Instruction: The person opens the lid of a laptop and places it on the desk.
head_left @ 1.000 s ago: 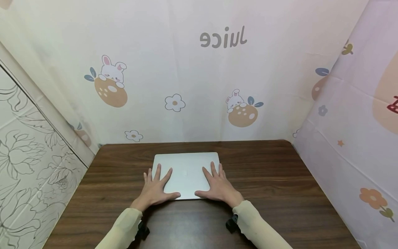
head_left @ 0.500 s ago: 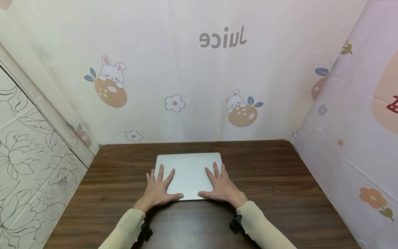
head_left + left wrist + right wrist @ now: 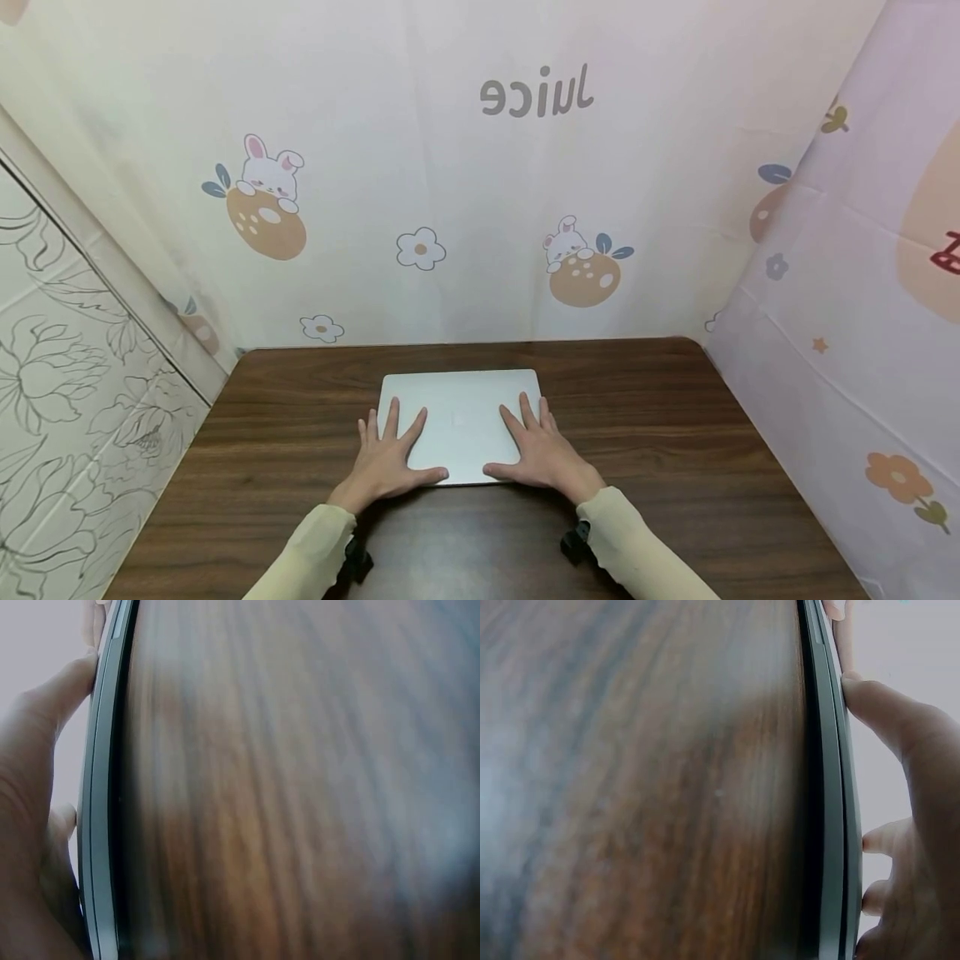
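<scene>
A closed silver laptop (image 3: 459, 425) lies flat on the dark wooden table, its front edge toward the person. On its left part rests my left hand (image 3: 386, 462), fingers straight and spread, thumb along the front edge. My right hand (image 3: 542, 454) lies the same way on the right part, thumb pointing inward. Seen from the left wrist, the thumb (image 3: 64, 690) touches the lid near the laptop's edge (image 3: 101, 787). In the right wrist view the other thumb (image 3: 885, 709) touches the lid close to the edge (image 3: 832, 787). Neither hand curls around the laptop.
The wooden table (image 3: 660, 467) extends on both sides of the laptop and in front of it. A printed curtain (image 3: 450, 167) hangs behind its far edge, with more patterned cloth (image 3: 847, 275) along the right and a flower-print panel (image 3: 82, 400) at the left.
The laptop has slid a little to the right and slightly toward the person, with both hands moving along on it. Their spread fingers keep the same pose.
</scene>
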`<action>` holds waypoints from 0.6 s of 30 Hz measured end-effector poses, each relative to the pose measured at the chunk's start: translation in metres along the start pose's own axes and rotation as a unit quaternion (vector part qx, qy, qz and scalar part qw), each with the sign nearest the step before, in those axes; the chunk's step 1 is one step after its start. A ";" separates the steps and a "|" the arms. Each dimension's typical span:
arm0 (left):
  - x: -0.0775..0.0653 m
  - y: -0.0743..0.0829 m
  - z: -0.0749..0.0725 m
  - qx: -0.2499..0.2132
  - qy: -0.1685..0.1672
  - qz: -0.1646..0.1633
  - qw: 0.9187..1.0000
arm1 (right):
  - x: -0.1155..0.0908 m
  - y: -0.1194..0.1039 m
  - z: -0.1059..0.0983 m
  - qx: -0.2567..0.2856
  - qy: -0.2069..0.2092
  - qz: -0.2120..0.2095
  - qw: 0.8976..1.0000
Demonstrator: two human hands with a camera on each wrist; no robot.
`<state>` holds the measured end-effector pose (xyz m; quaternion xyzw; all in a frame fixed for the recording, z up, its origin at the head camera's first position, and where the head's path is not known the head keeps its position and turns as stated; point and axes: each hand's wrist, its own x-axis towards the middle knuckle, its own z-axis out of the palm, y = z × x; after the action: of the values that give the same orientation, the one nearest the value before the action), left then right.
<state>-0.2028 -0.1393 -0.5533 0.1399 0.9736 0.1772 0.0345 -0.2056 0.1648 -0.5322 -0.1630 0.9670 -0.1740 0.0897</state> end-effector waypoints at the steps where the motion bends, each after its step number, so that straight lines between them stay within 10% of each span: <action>1: 0.000 0.000 0.000 0.000 -0.001 0.000 1.000 | 0.000 0.001 0.000 0.000 -0.002 0.002 1.000; 18: 0.000 0.010 0.006 -0.014 0.004 -0.002 1.000 | -0.006 0.010 -0.003 0.001 -0.001 0.002 1.000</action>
<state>-0.1995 -0.1284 -0.5556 0.1364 0.9715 0.1910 0.0330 -0.2034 0.1764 -0.5318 -0.1613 0.9672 -0.1743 0.0907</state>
